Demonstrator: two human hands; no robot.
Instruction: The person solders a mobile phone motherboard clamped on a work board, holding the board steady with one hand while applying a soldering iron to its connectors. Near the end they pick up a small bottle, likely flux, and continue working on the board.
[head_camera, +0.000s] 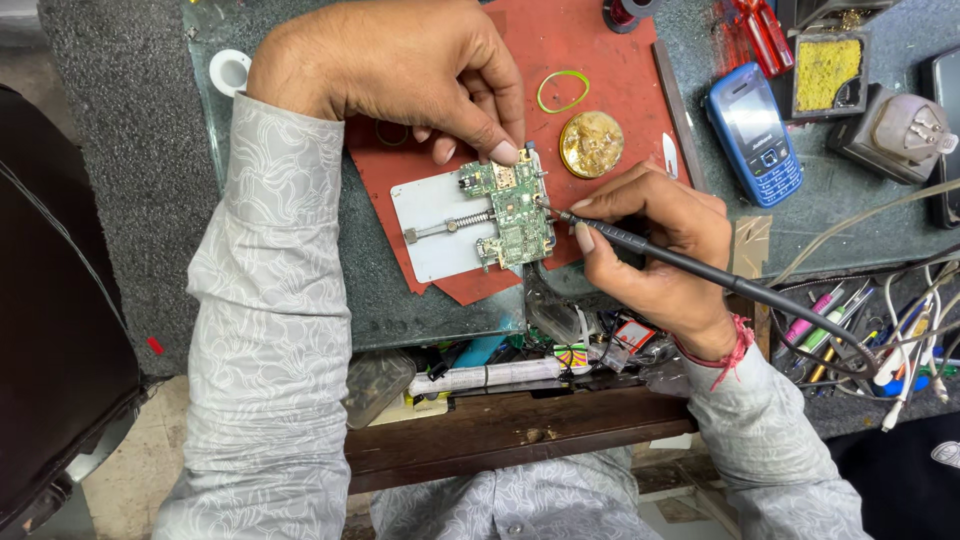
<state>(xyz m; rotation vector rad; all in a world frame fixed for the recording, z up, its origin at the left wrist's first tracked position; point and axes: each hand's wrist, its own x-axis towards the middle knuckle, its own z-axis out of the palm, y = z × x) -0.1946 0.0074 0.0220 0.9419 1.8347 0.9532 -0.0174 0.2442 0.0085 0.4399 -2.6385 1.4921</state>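
Nearest the worktop's front edge, the right hand has its grip clenched around a black soldering iron, pen-fashion, the tip touching the right edge of a green circuit board. The board lies clamped on a white holder plate on a red mat, toward the middle of the worktop. Beyond it, the left hand presses a fingertip on the board's far end, grasping nothing; a brass tip cleaner and a blue phone lie further back.
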